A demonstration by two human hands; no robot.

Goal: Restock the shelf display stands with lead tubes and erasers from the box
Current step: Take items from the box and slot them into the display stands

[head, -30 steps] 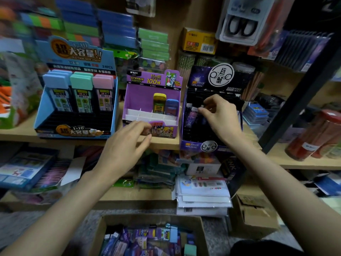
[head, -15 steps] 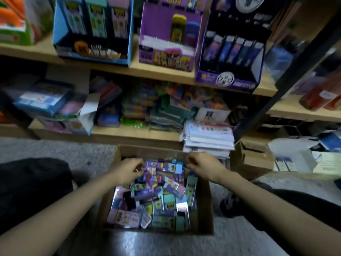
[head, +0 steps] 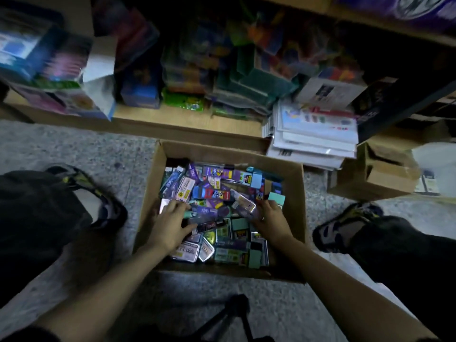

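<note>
I am crouched over an open cardboard box [head: 158, 193] that sits on the speckled floor [head: 74, 149] between my two shoes, directly below the bottom shelf [head: 172, 117]. This looks like the picking step of the restock, gathering stock before it goes up to the stands. The box is filled with a loose, overlapping jumble of lead tubes and erasers [head: 217, 193], small flat packets in purple, teal, blue and silver. Both hands are inside it, well apart, one toward each side wall. My left hand [head: 170, 225] lies palm down on the pile with its fingers stretched forward and slightly spread and the thumb out to the side, resting on packets rather than closed round any. My right hand [head: 271, 218] is dug in by the right wall, fingers bent down into the pile just beside a clear-wrapped purple packet [head: 244, 206] and a teal eraser [head: 276, 199]; I cannot tell whether it has actually taken hold of one. The next move, I judge, calls for sorting out one kind of packet, closing fingers on a few, and lifting them to the display stands, of which only a blurred purple edge [head: 407, 8] shows at the top right.
</note>
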